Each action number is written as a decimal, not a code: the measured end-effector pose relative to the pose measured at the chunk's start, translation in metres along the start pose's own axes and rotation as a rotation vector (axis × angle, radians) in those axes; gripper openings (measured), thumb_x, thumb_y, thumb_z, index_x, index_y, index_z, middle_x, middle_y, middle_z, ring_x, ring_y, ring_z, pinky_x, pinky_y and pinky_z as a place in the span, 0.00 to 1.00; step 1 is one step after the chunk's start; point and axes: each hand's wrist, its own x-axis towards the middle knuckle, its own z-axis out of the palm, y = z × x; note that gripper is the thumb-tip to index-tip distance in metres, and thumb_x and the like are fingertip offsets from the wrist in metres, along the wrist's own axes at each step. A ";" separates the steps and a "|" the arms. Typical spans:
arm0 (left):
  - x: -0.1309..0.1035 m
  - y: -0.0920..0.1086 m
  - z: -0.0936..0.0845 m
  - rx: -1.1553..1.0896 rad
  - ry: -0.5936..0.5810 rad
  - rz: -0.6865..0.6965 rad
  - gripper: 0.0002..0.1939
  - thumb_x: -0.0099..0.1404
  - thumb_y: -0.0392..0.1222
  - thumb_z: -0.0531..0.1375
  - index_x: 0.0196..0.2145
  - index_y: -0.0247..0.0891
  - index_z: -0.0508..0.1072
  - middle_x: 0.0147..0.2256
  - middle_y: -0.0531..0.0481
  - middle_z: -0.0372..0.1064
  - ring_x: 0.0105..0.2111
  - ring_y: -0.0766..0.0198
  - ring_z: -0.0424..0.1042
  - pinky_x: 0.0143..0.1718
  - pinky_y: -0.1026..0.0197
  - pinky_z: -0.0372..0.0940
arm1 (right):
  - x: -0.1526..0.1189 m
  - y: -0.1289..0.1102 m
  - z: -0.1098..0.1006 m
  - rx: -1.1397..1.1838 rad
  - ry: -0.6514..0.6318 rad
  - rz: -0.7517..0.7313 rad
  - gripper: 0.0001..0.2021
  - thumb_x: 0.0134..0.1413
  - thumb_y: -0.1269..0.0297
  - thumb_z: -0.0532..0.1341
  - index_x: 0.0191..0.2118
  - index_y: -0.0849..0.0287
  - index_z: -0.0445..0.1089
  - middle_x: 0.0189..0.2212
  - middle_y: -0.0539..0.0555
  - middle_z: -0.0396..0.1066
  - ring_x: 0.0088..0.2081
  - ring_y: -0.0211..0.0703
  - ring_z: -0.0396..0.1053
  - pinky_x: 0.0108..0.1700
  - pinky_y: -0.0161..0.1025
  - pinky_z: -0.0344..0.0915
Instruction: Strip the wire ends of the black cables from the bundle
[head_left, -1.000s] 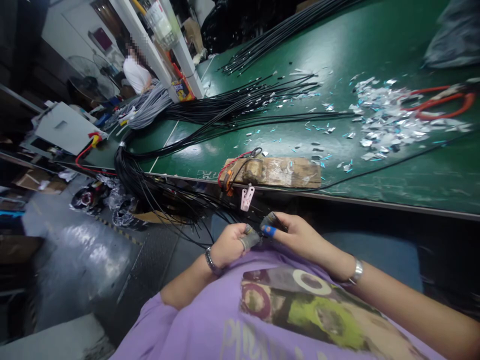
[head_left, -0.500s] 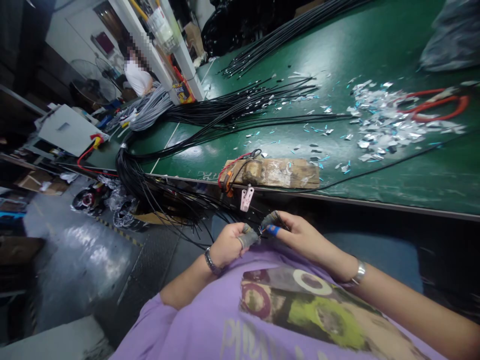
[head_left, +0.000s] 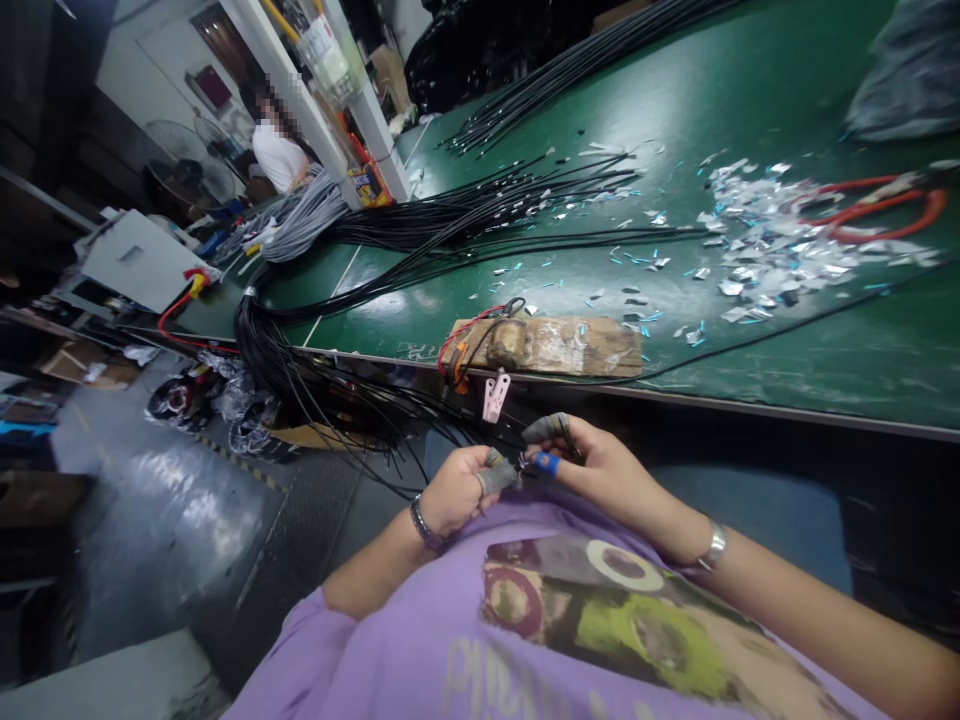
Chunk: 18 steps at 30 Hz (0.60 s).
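Just above my lap, my left hand [head_left: 465, 488] pinches the end of a black cable, its grey-covered fingertips pressed together. Short, thin wire ends [head_left: 522, 461] stick out between the two hands. My right hand [head_left: 581, 455] meets them from the other side with thumb and finger curled in at the wires. It wears a grey finger cover and blue tape on one digit. Fingers partly hide the exact grip. Ahead of the hands, a pink clip [head_left: 495, 397] hangs at the table edge below a wooden block [head_left: 566, 346] with red and black leads.
A thick bundle of black cables [head_left: 259, 335] droops over the edge of the green table [head_left: 420, 300] on the left. Foil and blue scraps [head_left: 780, 240] lie at right beside red-handled scissors [head_left: 885, 222]. A white post [head_left: 375, 130] rises at the back; a person [head_left: 279, 155] is beyond.
The right hand's grey-covered finger has lifted slightly and spread from the blue-taped digit. My left hand has stayed nearly still. The whole view has shifted a little.
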 end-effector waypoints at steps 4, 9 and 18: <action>0.001 -0.002 -0.001 0.014 0.008 0.019 0.24 0.48 0.62 0.63 0.24 0.37 0.62 0.11 0.63 0.52 0.09 0.77 0.44 0.11 0.68 0.37 | -0.005 -0.002 -0.002 -0.316 -0.011 -0.235 0.06 0.48 0.66 0.57 0.34 0.57 0.68 0.29 0.53 0.73 0.31 0.43 0.70 0.35 0.40 0.68; 0.001 -0.001 0.001 0.026 0.012 0.035 0.25 0.47 0.62 0.63 0.24 0.37 0.62 0.11 0.63 0.52 0.09 0.77 0.45 0.12 0.69 0.38 | -0.004 -0.004 0.000 -0.423 0.010 -0.332 0.07 0.49 0.68 0.56 0.36 0.56 0.68 0.29 0.53 0.71 0.30 0.42 0.69 0.33 0.38 0.67; 0.003 -0.002 -0.001 -0.031 0.000 -0.015 0.23 0.47 0.59 0.64 0.23 0.37 0.61 0.10 0.63 0.51 0.09 0.77 0.43 0.12 0.69 0.37 | -0.003 -0.002 -0.002 -0.645 -0.110 -0.709 0.10 0.49 0.75 0.53 0.34 0.56 0.68 0.30 0.55 0.73 0.31 0.44 0.66 0.32 0.38 0.64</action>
